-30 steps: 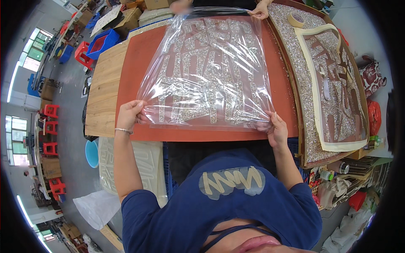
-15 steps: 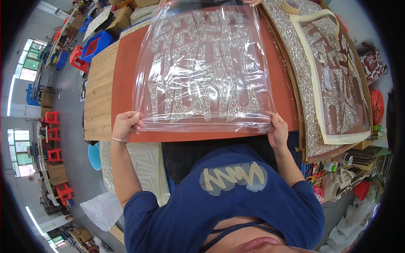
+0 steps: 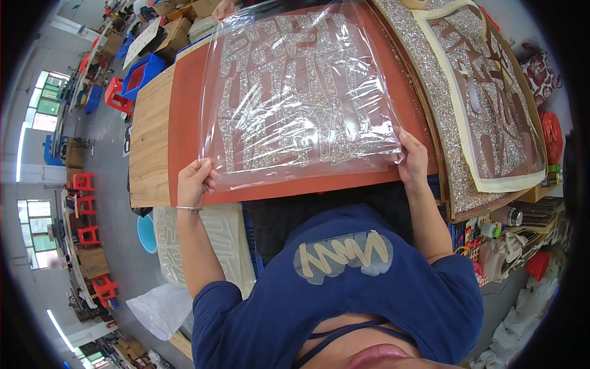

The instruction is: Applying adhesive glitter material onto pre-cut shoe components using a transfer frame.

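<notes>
A clear plastic film (image 3: 362, 157) stretches above a board with a reddish-brown surface (image 3: 184, 111). Sparkling rhinestone pattern shapes (image 3: 295, 101) show through it, and glare streaks its wrinkles. My left hand (image 3: 196, 180) pinches the film's near left corner between thumb and fingers. At the near right corner, my right hand (image 3: 413, 157) grips the film, its fingers partly hidden. Across the board, another person's hand (image 3: 223, 9) holds the far left part of the film.
On the right stands a tray full of loose rhinestones (image 3: 409, 43), with a cream-bordered stencil sheet (image 3: 470, 147) on it. A wooden board (image 3: 149, 141) lies left. Blue bins (image 3: 142, 74), a cyan basin (image 3: 146, 234) and patterned sheets (image 3: 209, 237) are around the worktable.
The near edge of the film has tilted, its right corner rising away from me with my right hand. My left hand has shifted slightly right. One of the other person's hands is no longer visible.
</notes>
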`<move>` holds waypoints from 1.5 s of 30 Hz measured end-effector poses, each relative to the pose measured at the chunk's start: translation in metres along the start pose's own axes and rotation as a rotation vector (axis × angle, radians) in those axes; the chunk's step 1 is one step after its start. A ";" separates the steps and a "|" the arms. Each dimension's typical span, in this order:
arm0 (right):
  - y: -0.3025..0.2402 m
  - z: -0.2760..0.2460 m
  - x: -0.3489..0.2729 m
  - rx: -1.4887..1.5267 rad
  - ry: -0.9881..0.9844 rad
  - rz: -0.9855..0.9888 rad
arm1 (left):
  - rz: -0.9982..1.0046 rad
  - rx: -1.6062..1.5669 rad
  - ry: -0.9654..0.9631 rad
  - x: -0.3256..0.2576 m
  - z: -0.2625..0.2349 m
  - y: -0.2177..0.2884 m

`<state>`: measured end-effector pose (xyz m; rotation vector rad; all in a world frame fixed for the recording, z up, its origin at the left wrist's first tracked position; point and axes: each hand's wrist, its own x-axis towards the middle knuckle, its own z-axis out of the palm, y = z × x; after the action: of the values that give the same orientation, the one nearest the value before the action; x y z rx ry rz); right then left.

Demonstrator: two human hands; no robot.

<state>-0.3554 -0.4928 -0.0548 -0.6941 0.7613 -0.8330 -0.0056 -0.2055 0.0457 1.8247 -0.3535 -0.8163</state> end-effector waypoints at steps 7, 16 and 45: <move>0.017 -0.025 -0.026 -0.090 0.068 -0.029 | -0.057 -0.013 -0.046 -0.020 -0.011 -0.018; 0.025 -0.029 -0.042 -0.129 0.035 -0.105 | -0.014 -0.064 -0.032 -0.034 -0.013 -0.034; 0.044 0.000 -0.019 -1.361 0.029 -0.799 | 0.524 0.733 0.648 0.041 0.007 -0.127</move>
<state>-0.3478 -0.4552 -0.0832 -2.3062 1.0548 -0.9532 0.0024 -0.1835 -0.0863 2.3763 -0.7177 0.3356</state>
